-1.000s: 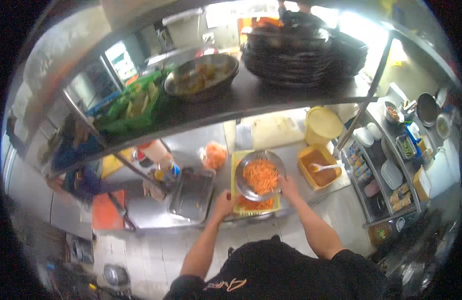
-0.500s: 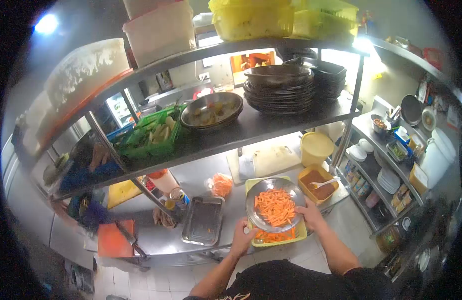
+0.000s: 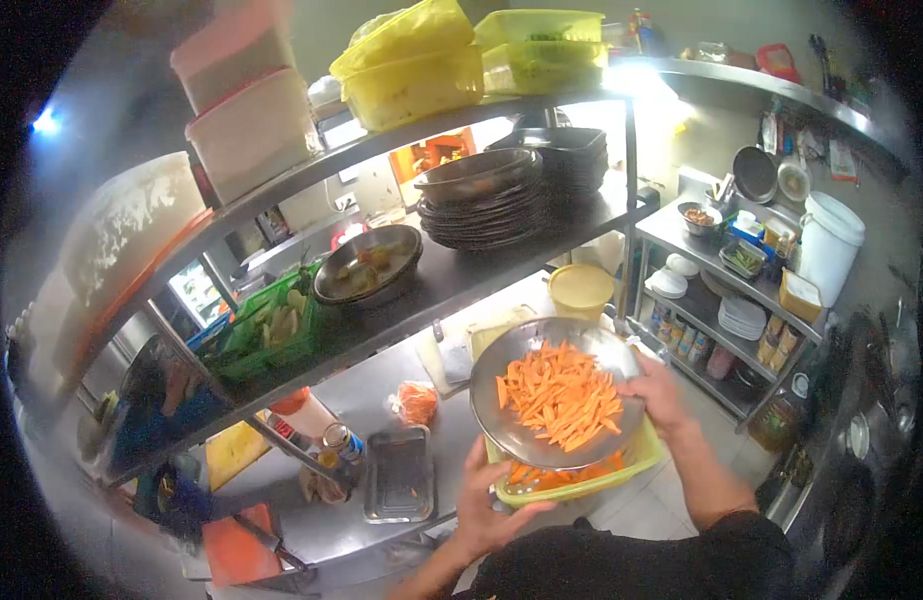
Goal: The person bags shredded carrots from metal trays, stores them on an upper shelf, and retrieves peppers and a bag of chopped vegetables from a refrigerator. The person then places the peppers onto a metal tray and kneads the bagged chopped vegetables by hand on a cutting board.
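My right hand (image 3: 664, 397) grips the right rim of a round steel bowl (image 3: 496, 426), thumb over the edge. Cut carrot sticks (image 3: 564, 398) are heaped in the bowl, which is held above a yellow plastic tub (image 3: 637, 462). More carrot pieces (image 3: 532, 474) lie in the tub, partly hidden beneath the bowl. At the bowl's lower left, my left hand (image 3: 485, 508) has its fingers and thumb spread, close to the bowl's rim and the tub's near corner. Whether its fingertips touch the bowl, I cannot tell.
Left of the tub are a dark metal tray (image 3: 400, 478), a bag of shredded carrot (image 3: 416, 403) and a red cutting board (image 3: 240, 548) with a knife. Behind stands a lidded yellow container (image 3: 580, 290). An overhead shelf (image 3: 462, 300) carries stacked dark plates (image 3: 482, 205).
The bowl has risen toward the camera, still in my right hand. My left hand has come off its rim grip and spread its fingers. The head view has swung right.
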A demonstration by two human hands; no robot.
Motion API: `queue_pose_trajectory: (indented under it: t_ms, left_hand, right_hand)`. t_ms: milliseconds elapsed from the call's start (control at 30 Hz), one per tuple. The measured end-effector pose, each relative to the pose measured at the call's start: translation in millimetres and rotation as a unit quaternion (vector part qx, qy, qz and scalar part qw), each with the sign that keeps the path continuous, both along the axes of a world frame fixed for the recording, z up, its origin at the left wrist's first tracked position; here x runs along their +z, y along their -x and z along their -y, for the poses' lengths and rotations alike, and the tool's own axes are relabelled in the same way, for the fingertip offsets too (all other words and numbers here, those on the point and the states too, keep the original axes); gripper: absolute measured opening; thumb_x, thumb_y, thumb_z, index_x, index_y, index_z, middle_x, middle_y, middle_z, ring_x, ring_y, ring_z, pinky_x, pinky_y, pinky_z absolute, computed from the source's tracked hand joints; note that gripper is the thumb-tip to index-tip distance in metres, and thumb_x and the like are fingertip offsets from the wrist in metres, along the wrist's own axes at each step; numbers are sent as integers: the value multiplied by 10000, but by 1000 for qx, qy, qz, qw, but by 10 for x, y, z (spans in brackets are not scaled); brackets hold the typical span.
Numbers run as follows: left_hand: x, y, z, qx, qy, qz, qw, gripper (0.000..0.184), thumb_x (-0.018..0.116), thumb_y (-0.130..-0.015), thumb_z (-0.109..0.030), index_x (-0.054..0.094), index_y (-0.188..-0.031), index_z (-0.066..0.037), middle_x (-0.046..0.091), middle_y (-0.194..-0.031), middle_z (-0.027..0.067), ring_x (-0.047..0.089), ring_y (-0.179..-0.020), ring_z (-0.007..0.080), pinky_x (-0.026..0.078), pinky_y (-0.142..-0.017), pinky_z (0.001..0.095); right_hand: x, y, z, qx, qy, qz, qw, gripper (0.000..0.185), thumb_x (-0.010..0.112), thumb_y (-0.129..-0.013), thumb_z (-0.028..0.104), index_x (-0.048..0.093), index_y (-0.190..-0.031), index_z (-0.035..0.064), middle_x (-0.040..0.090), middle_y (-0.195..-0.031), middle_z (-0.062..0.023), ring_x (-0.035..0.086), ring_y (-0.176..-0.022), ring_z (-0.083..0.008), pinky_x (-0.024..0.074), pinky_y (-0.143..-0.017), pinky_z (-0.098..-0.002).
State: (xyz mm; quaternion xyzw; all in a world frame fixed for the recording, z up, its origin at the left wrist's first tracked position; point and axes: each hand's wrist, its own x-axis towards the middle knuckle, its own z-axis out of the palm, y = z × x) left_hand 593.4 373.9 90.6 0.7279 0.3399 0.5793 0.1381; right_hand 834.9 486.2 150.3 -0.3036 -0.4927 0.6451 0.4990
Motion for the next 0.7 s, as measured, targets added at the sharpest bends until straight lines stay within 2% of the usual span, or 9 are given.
queue_pose_trajectory:
  t_ms: [133, 200, 267, 333, 433, 533, 567, 633, 700]
  left_hand:
    - [558, -136, -80, -11, -42, -74, 996, 679, 829, -628, -172, 407, -1157, -115, 303, -1342, 317, 374, -1233, 430, 391, -958, 471]
    - [700, -220, -185, -40, -63, -30, 997, 593, 826, -631, -151, 458, -1093, -102, 303, -1339, 332, 392, -1217, 444, 380, -964, 473]
    - [725, -255, -282, -60, -61, 22, 996, 540, 822, -633, -134, 484, -1052, -91, 311, -1338, 332, 387, -1220, 449, 378, -965, 469]
    - [753, -243, -317, -66, 6, 71, 995, 459, 809, -636, -85, 511, -985, -74, 329, -1344, 310, 401, -1227, 392, 367, -980, 430]
    - [759, -146, -359, -111, 76, 174, 976, 417, 790, -644, -38, 521, -961, -72, 341, -1351, 284, 408, -1231, 313, 345, -998, 391]
    - [589, -95, -337, -62, 117, 174, 976, 406, 775, -655, -20, 522, -969, -70, 339, -1346, 297, 427, -1222, 330, 379, -970, 394]
    - [579, -65, -338, -45, 65, 119, 990, 410, 773, -657, -20, 520, -976, -70, 343, -1339, 304, 437, -1211, 347, 392, -956, 399]
    - [600, -30, -353, -4, -37, 4, 999, 417, 771, -661, -21, 516, -988, -70, 351, -1325, 319, 459, -1189, 379, 419, -929, 408]
    - [628, -97, -320, 15, -66, 1, 998, 438, 778, -655, -28, 509, -998, -68, 361, -1309, 333, 473, -1167, 409, 435, -907, 421]
  right_hand:
    - [194, -285, -111, -49, -96, 49, 993, 494, 511, -759, 32, 435, -1246, -13, 595, -1049, -83, 598, -856, -144, 492, -769, -280]
    - [456, -326, -12, -74, -61, 45, 994, 469, 527, -771, 77, 457, -1226, -14, 601, -1028, -74, 595, -848, -132, 488, -763, -274]
    - [569, -335, -11, -89, -65, -18, 994, 453, 531, -807, 119, 449, -1233, -9, 611, -987, -67, 595, -833, -122, 489, -753, -269]
    - [628, -300, -25, -194, -4, -56, 979, 445, 517, -823, 117, 436, -1242, -9, 604, -1001, -75, 597, -855, -137, 493, -758, -279]
    - [675, -327, -104, -91, -27, -64, 993, 459, 523, -814, 118, 428, -1242, -21, 591, -1040, -98, 597, -898, -164, 490, -799, -297]
    - [662, -167, -97, -72, -59, -14, 996, 468, 517, -805, 115, 421, -1238, -33, 585, -1058, -111, 596, -919, -175, 482, -835, -310]
    - [664, -123, -110, -69, -60, 16, 996, 464, 505, -791, 99, 431, -1229, -37, 589, -1056, -109, 597, -916, -173, 475, -853, -311]
    - [567, -103, -223, -34, -65, -11, 997, 475, 503, -779, 88, 431, -1232, -36, 593, -1055, -102, 597, -912, -166, 476, -847, -307]
    - [477, -111, -356, 4, -62, -34, 997, 487, 505, -768, 82, 433, -1234, -36, 595, -1056, -99, 596, -911, -160, 476, -842, -303]
